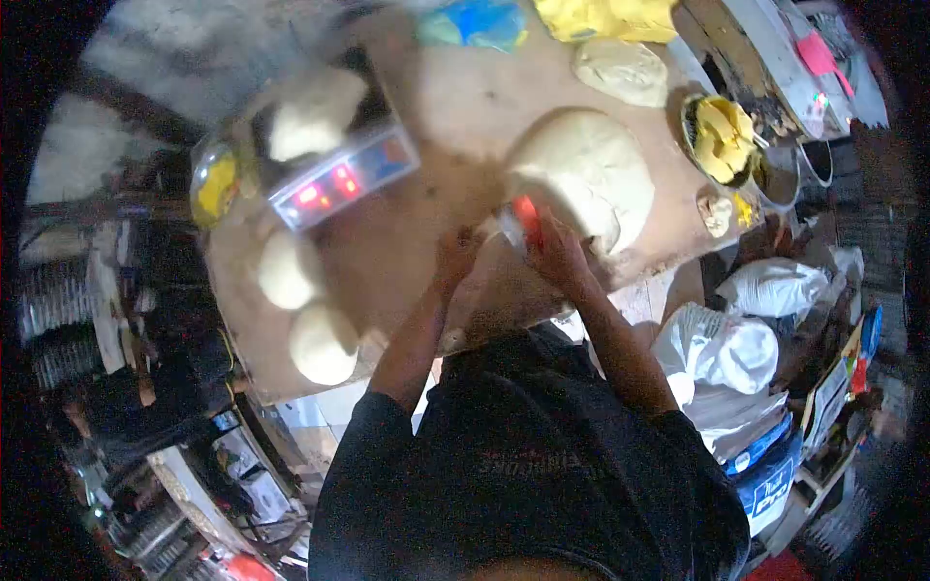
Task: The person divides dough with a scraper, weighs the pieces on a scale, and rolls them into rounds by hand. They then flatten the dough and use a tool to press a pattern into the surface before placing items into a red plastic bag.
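My right hand (557,254) is closed around the red handle of a scraper (527,215), whose pale blade is blurred and points toward my left hand. Curled fingers show on my left hand (459,252), just left of that blade; what they hold, if anything, I cannot make out. Right beyond the scraper lies a large mound of dough (596,169). To the left, a lump of dough (315,118) rests on a digital scale (339,179) with lit red digits. Two rounded dough pieces (288,273) sit near the table's left edge.
Flatter dough (622,73) lies at the back beside a yellow bag (605,15) and a blue wrapper (477,21). A bowl of yellow spread (722,140) stands at the right edge of the table (455,116). White bags (731,349) are stacked below right. Another person (145,397) is at the lower left.
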Demonstrator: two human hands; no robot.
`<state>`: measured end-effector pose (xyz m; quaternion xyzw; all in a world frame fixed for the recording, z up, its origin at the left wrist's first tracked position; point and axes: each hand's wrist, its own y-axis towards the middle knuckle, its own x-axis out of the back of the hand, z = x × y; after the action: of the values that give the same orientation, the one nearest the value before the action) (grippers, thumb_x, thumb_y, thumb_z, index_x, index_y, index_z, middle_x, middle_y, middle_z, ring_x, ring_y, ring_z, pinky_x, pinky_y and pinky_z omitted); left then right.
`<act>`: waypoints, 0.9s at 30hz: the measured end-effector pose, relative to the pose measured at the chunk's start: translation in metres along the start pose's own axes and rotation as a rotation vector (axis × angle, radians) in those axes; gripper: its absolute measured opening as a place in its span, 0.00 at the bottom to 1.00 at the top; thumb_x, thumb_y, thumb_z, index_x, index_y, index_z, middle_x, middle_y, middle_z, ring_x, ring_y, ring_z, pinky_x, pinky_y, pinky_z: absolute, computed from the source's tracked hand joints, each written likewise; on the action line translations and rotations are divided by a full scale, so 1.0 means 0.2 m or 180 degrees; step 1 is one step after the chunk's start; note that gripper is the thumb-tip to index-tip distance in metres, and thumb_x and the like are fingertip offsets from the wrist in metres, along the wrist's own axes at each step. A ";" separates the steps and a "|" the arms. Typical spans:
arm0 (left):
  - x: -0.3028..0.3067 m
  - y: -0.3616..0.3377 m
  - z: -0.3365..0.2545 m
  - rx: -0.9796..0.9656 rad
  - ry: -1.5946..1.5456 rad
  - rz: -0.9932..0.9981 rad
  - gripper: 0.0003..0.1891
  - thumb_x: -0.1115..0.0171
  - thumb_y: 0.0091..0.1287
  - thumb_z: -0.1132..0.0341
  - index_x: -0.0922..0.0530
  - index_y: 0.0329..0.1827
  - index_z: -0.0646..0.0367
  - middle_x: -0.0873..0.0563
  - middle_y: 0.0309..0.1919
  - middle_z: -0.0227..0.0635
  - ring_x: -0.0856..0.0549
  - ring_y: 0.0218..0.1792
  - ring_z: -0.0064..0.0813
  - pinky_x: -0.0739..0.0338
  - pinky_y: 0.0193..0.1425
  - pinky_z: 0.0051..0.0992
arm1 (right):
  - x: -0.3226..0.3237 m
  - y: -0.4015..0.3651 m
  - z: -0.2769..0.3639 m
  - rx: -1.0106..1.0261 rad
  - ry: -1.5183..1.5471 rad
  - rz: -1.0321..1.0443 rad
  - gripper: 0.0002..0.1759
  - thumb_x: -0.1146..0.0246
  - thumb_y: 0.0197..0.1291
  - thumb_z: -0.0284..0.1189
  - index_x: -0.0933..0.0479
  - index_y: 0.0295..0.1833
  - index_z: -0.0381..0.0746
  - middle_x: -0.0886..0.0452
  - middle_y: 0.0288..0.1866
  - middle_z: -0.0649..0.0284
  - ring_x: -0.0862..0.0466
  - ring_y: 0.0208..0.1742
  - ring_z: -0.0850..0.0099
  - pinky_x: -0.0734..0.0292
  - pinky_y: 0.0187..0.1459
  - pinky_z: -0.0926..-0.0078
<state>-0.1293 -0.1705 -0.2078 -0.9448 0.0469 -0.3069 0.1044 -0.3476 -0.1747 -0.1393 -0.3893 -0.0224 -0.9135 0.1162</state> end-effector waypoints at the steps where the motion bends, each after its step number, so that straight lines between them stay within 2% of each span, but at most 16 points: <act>1: 0.04 -0.02 -0.03 0.0042 -0.0005 -0.0076 0.15 0.39 0.64 0.57 0.18 0.43 0.60 0.13 0.31 0.38 0.16 0.30 0.28 0.22 0.36 0.29 | -0.01 0.03 0.04 0.0071 0.0007 0.0049 0.29 0.40 0.55 0.30 0.37 0.63 0.37 0.22 0.48 0.46 0.20 0.50 0.52 0.25 0.50 0.60; 3: 0.17 -0.02 -0.05 -0.0456 -0.1122 -0.0335 0.15 0.35 0.60 0.63 0.22 0.46 0.62 0.17 0.31 0.37 0.19 0.25 0.26 0.22 0.33 0.29 | 0.03 0.10 0.14 -0.0075 -0.0495 0.0533 0.29 0.40 0.55 0.31 0.38 0.63 0.38 0.22 0.47 0.45 0.20 0.48 0.51 0.25 0.51 0.60; 5: 0.39 -0.01 0.03 -0.0133 -0.0818 -0.0120 0.19 0.35 0.60 0.65 0.25 0.53 0.59 0.19 0.41 0.36 0.18 0.32 0.26 0.21 0.39 0.26 | 0.05 0.07 0.16 0.0340 -0.0241 0.0243 0.28 0.39 0.55 0.34 0.35 0.61 0.39 0.23 0.47 0.47 0.22 0.48 0.49 0.26 0.50 0.57; 7: 0.62 0.01 0.25 -0.0611 -0.1962 -0.0534 0.17 0.35 0.61 0.64 0.23 0.52 0.57 0.20 0.41 0.33 0.19 0.37 0.24 0.22 0.42 0.25 | 0.04 0.07 0.17 0.1227 -0.1190 -0.0755 0.27 0.37 0.54 0.35 0.32 0.59 0.40 0.24 0.50 0.50 0.25 0.51 0.50 0.29 0.52 0.56; 11: 1.21 0.02 0.42 -0.0107 -0.1195 -0.2356 0.13 0.35 0.61 0.68 0.24 0.48 0.60 0.20 0.39 0.27 0.23 0.41 0.20 0.28 0.49 0.20 | -0.17 0.33 0.23 0.0243 -0.0178 -0.1334 0.24 0.36 0.52 0.32 0.29 0.56 0.40 0.25 0.54 0.53 0.26 0.52 0.53 0.31 0.54 0.57; 12: 1.32 0.06 0.47 -0.0008 -0.1014 -0.2624 0.13 0.35 0.62 0.69 0.25 0.47 0.60 0.20 0.39 0.28 0.23 0.41 0.20 0.29 0.50 0.19 | -0.20 0.50 0.40 0.0958 -0.0589 -0.0911 0.22 0.36 0.51 0.30 0.27 0.54 0.40 0.25 0.54 0.54 0.26 0.53 0.55 0.31 0.54 0.57; 13: 1.47 0.10 0.37 -0.0611 -0.1190 -0.2759 0.13 0.36 0.62 0.70 0.25 0.49 0.60 0.21 0.40 0.29 0.23 0.42 0.20 0.29 0.50 0.20 | -0.24 0.67 0.59 0.1655 -0.1005 -0.0470 0.20 0.36 0.51 0.28 0.25 0.52 0.40 0.25 0.54 0.55 0.25 0.53 0.56 0.30 0.54 0.57; 14: 1.57 0.16 0.30 -0.1222 -0.1367 -0.2880 0.13 0.37 0.63 0.72 0.26 0.50 0.60 0.21 0.41 0.30 0.23 0.42 0.20 0.29 0.51 0.21 | -0.34 0.82 0.80 0.1933 -0.0366 -0.0690 0.17 0.37 0.51 0.27 0.22 0.49 0.40 0.24 0.54 0.57 0.25 0.54 0.58 0.31 0.58 0.57; 16: 1.61 0.30 0.25 -0.1155 -0.1807 -0.2839 0.14 0.38 0.63 0.72 0.26 0.51 0.59 0.22 0.42 0.30 0.23 0.44 0.21 0.29 0.52 0.23 | -0.55 1.08 1.23 0.2354 -0.0381 -0.1034 0.24 0.37 0.51 0.29 0.24 0.58 0.53 0.28 0.60 0.53 0.31 0.64 0.52 0.36 0.63 0.55; 17: 1.62 0.37 0.25 -0.1056 -0.2207 -0.2805 0.14 0.38 0.63 0.72 0.26 0.51 0.59 0.22 0.43 0.31 0.24 0.46 0.22 0.30 0.54 0.24 | -0.58 1.15 1.45 0.2345 -0.0842 -0.1020 0.28 0.40 0.52 0.31 0.29 0.62 0.57 0.39 0.67 0.42 0.40 0.68 0.40 0.46 0.64 0.38; 18: 1.62 0.44 0.33 -0.0768 -0.1842 -0.2612 0.21 0.41 0.63 0.74 0.32 0.59 0.60 0.24 0.49 0.34 0.26 0.52 0.27 0.33 0.60 0.29 | -0.66 1.22 1.57 0.1943 -0.1174 -0.0568 0.42 0.32 0.42 0.38 0.37 0.68 0.50 0.51 0.71 0.34 0.51 0.71 0.34 0.57 0.62 0.24; 19: 1.63 0.46 0.30 -0.0783 -0.1898 -0.2682 0.21 0.41 0.63 0.74 0.32 0.59 0.60 0.24 0.49 0.34 0.26 0.52 0.27 0.33 0.60 0.29 | -0.76 1.31 1.59 0.1975 -0.1639 -0.0692 0.49 0.31 0.39 0.39 0.43 0.71 0.52 0.56 0.71 0.30 0.53 0.70 0.29 0.58 0.59 0.20; 21: 1.59 0.46 0.22 -0.0590 -0.2313 -0.2647 0.28 0.45 0.64 0.74 0.42 0.67 0.61 0.29 0.56 0.41 0.31 0.60 0.33 0.39 0.66 0.33 | -0.90 1.46 1.61 0.1750 -0.2572 -0.0554 0.43 0.31 0.37 0.37 0.34 0.66 0.50 0.39 0.65 0.34 0.37 0.66 0.38 0.49 0.59 0.26; 22: 1.56 0.49 0.24 -0.0594 -0.2363 -0.2765 0.28 0.45 0.64 0.74 0.42 0.67 0.61 0.29 0.56 0.41 0.31 0.60 0.33 0.39 0.66 0.33 | -0.85 1.52 1.69 0.1873 -0.2612 -0.0542 0.43 0.31 0.37 0.37 0.34 0.66 0.50 0.39 0.65 0.34 0.37 0.66 0.38 0.49 0.59 0.26; 25: 1.51 0.50 0.29 -0.0873 -0.1935 -0.2753 0.33 0.47 0.64 0.70 0.51 0.71 0.64 0.36 0.64 0.51 0.37 0.66 0.44 0.45 0.70 0.38 | -0.66 1.75 1.75 0.0821 -0.1615 0.1104 0.30 0.30 0.42 0.40 0.24 0.54 0.43 0.19 0.50 0.57 0.19 0.48 0.64 0.23 0.48 0.58; 27: 1.54 0.49 0.25 -0.0767 0.0359 -0.2543 0.31 0.51 0.65 0.62 0.45 0.67 0.73 0.43 0.68 0.59 0.43 0.69 0.54 0.47 0.71 0.45 | -0.61 1.94 1.20 0.0501 0.1916 0.1231 0.30 0.38 0.50 0.30 0.33 0.61 0.36 0.22 0.53 0.53 0.19 0.48 0.62 0.21 0.47 0.61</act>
<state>0.1461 -0.3044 -0.0937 -0.8759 -0.2819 -0.3668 -0.1367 -0.0085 -0.4969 -0.0789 -0.0899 0.0167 -0.9438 0.3177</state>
